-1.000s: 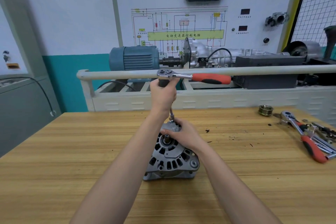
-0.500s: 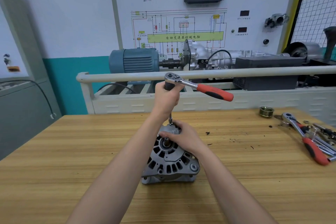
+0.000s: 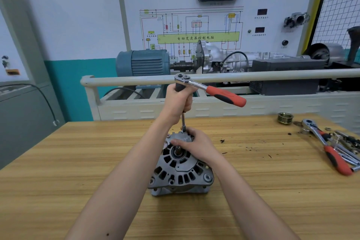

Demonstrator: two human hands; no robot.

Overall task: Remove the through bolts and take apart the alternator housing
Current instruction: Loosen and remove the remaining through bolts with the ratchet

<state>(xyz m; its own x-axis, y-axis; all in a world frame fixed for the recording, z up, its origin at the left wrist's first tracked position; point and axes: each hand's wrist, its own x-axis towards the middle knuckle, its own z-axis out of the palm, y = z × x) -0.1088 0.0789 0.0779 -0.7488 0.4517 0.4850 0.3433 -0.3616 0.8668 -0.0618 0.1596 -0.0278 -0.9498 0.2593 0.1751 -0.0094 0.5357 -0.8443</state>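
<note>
Both bare forearms reach forward from the bottom edge and converge toward the middle of the view. The left hand (image 3: 178, 101) is raised well above the surface, its wrist bent upward, its fingers (image 3: 188, 103) curled in a fist around an upright black grip, knuckles facing away to the right. The right hand (image 3: 195, 145) sits lower and nearer, palm down, its back toward the camera. Its fingers (image 3: 178, 142) are bent and spread over the top of a grey metal casing, pressing on it, with the fingertips pointing left. The left forearm crosses in front of that casing's left side; the right forearm runs along its right edge.
</note>
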